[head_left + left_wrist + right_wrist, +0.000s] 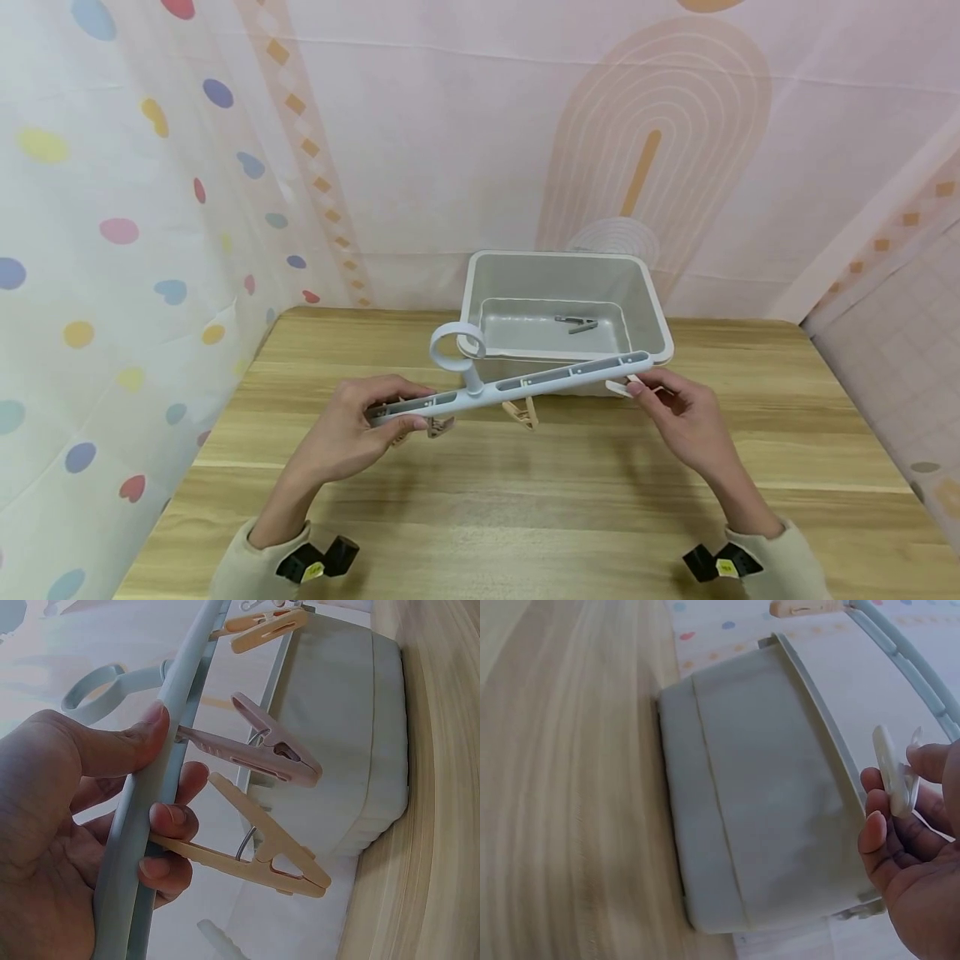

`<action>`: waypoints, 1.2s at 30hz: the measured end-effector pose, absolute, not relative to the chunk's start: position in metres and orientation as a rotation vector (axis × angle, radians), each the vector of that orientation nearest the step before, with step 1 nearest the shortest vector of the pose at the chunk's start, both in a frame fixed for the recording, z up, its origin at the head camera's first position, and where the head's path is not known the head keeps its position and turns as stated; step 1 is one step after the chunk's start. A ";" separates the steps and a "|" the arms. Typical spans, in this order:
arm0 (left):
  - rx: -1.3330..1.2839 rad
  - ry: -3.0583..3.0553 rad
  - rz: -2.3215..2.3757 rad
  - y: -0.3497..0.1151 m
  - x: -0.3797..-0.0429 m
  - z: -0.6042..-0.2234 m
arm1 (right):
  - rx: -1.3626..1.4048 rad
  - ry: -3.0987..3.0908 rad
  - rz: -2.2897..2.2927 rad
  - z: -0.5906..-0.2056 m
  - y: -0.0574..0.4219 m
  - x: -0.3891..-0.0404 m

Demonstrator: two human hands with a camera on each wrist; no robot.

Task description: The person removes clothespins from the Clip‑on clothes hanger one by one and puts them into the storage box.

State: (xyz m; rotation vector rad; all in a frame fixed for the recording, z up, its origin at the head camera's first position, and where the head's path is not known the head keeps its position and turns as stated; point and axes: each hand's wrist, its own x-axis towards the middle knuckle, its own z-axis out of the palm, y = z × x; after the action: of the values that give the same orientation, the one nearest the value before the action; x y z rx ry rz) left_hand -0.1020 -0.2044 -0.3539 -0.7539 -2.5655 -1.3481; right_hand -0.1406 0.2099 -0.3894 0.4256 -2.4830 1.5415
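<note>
Grey bin [555,278] — clip [588,323] inside, hanger [491,395] held nearby

The left hand [352,429] grips the clothes hanger [487,395] near its left end, thumb opposite fingers; the right hand [686,421] pinches just below its right end, forearms [288,504] angling inward.

Pale blue hanger [491,392], white clip [889,772]

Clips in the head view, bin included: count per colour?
Tan clips: 2
Mauve clip: 1
White clip: 1
Grey clip: 1
Total: 5
</note>
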 end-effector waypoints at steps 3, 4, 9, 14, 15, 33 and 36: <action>-0.757 -2.560 -1.352 -0.205 -0.102 -0.354 | 0.422 -2.470 1.523 -0.386 0.212 -0.142; -0.756 -2.560 -1.352 -0.205 -0.102 -0.354 | 0.419 -2.467 1.516 -0.385 0.213 -0.143; -0.750 -2.568 -1.341 -0.205 -0.102 -0.354 | 0.416 -2.449 1.483 -0.379 0.218 -0.146; -0.762 -2.563 -1.329 -0.205 -0.102 -0.353 | 0.414 -2.446 1.442 -0.372 0.222 -0.150; -0.764 -2.561 -1.328 -0.205 -0.102 -0.353 | 0.412 -2.449 1.431 -0.370 0.223 -0.151; -0.733 -2.610 -1.286 -0.205 -0.102 -0.354 | 0.474 -2.517 1.199 -0.343 0.227 -0.183; -0.735 -2.615 -1.293 -0.206 -0.102 -0.353 | 0.502 -2.526 1.160 -0.338 0.227 -0.189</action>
State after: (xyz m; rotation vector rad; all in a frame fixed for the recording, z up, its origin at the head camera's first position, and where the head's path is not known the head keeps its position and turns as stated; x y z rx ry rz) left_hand -0.1018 -0.2056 -0.3533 -0.7355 -2.6146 -1.2933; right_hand -0.1894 0.2272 -0.3378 0.5024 -2.5263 1.1605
